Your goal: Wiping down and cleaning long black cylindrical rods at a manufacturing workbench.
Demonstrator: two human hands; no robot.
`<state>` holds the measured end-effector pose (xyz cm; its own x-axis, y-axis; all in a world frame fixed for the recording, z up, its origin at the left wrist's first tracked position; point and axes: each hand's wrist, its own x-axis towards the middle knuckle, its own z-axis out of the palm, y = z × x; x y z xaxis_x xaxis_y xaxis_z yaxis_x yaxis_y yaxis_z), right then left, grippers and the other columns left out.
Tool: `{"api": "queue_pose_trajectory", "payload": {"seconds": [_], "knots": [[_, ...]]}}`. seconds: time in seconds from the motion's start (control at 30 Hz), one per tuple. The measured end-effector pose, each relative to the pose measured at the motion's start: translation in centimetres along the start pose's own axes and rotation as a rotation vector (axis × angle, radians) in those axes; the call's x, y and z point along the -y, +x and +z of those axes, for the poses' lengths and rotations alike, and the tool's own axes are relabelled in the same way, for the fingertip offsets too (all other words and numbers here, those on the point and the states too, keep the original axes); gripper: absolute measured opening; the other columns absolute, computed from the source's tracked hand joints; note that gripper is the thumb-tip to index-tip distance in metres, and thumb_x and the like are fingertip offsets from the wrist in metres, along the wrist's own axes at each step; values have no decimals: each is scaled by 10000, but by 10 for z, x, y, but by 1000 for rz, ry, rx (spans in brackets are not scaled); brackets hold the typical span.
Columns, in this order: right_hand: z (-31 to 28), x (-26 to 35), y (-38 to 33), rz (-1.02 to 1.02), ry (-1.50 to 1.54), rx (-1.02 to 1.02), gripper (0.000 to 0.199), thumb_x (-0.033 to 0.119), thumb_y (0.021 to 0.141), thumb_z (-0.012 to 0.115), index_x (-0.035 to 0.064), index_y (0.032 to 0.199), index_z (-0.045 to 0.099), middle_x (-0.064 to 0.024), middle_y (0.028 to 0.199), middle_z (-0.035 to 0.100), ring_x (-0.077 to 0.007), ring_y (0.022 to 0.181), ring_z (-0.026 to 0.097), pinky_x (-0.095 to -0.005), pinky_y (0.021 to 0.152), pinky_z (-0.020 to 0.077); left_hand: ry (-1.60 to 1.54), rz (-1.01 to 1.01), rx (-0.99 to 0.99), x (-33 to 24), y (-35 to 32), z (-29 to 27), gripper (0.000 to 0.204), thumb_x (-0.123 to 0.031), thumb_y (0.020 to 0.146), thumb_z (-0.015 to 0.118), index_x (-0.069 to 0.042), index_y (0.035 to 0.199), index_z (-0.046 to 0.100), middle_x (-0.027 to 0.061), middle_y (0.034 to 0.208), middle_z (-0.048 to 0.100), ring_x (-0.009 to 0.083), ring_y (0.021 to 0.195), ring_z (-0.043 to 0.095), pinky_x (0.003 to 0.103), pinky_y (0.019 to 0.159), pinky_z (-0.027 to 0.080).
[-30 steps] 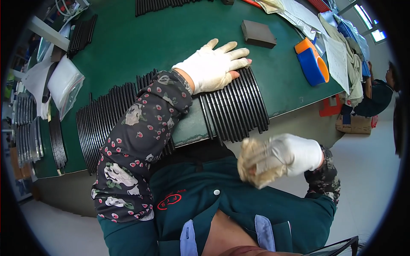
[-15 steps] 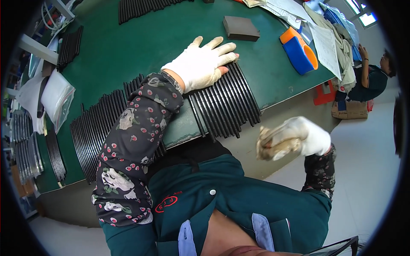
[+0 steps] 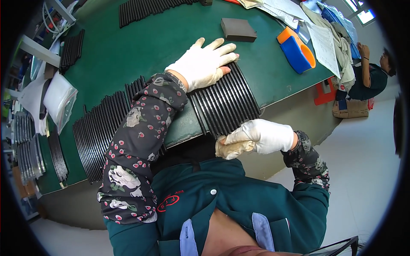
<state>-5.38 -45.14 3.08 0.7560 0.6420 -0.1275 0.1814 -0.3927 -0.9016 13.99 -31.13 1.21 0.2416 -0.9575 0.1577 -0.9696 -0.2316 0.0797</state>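
A row of thin black rods (image 3: 224, 100) lies side by side on the green table, the near ends reaching the table's front edge. Across the far ends rests my left hand (image 3: 203, 64), in a white glove, fingers spread and lying flat. My right hand (image 3: 260, 136), also gloved, is closed around what looks like a crumpled beige cloth (image 3: 230, 150), held against the near ends of the rods. The fingers partly hide this cloth. Beneath and beyond my left forearm lies a second row of black rods (image 3: 100, 132), partly covered by the flowered sleeve.
A grey-brown block (image 3: 238, 30) and a blue and orange holder (image 3: 297, 53) stand on the table (image 3: 145, 47). Papers (image 3: 323, 47) and cloths lie at the right. More rods (image 3: 149, 9) lie at the far edge; plastic bags (image 3: 60, 100) sit left. A co-worker (image 3: 371, 79) is at far right.
My right hand has moved left from beside the table to the near ends of the rods, bringing the beige cloth against them. My left hand stays on the far ends.
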Motion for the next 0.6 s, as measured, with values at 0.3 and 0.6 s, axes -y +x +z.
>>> {"api": "queue_pose_trajectory", "payload": {"seconds": [0.3, 0.6], "knots": [[-35, 31, -19, -207, 90, 39, 430, 76, 739, 639, 61, 1169, 626, -133, 1087, 672, -287, 994, 657, -361, 836, 524, 50, 153, -119, -12, 0, 0, 538, -462, 963, 385, -161, 1409, 393, 92, 1475, 364, 307, 1378, 314, 550, 1100, 256], [-21, -1, -45, -255, -369, -230, 481, -24, 686, 676, 78, 1151, 609, -154, 1289, 560, -346, 1110, 595, -408, 907, 492, -42, 154, -9, -19, 4, -2, 415, -333, 940, 479, -140, 1307, 481, 80, 1439, 410, 298, 1370, 325, 525, 1090, 288]]}}
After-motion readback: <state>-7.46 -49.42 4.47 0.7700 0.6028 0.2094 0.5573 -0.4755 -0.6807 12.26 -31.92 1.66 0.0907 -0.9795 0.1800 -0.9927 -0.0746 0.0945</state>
